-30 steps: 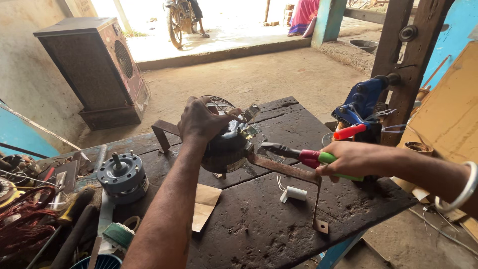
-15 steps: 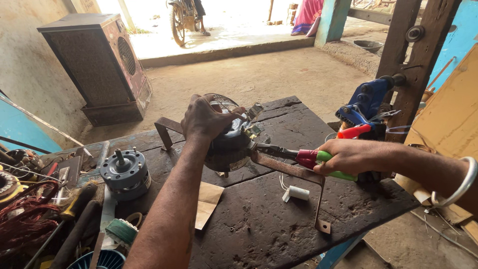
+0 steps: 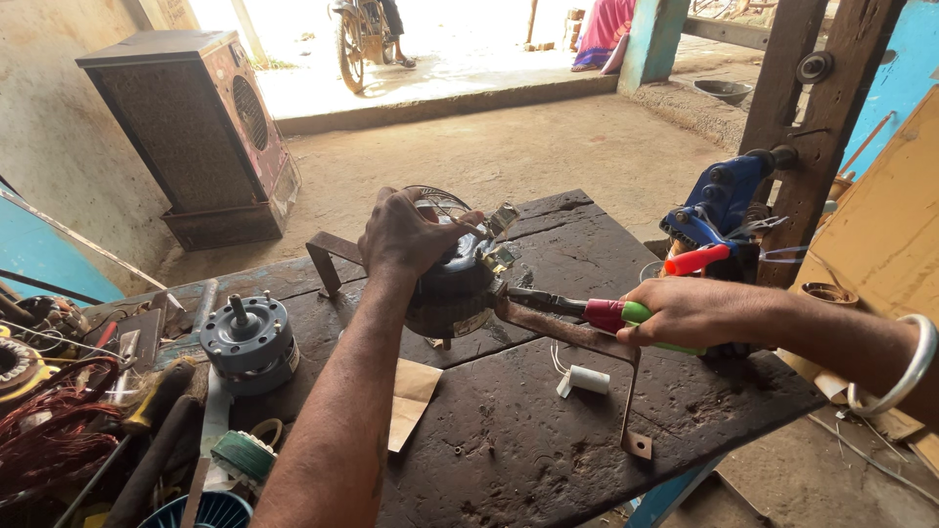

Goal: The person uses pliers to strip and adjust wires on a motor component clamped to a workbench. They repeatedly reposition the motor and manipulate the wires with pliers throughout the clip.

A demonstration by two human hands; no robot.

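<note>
The tip of the pliers [image 3: 587, 310] has been brought in against the lower right side of the fan motor [image 3: 452, 288]; one second earlier a gap was seen between tip and motor housing. The right hand [image 3: 685, 311] has been moved slightly toward the motor with the tool. The left hand [image 3: 406, 235] has been shifted a little further over the top of the housing. The spare motor [image 3: 246, 340] on the bench [image 3: 548, 460] is now seen marginally further right in the view.
</note>
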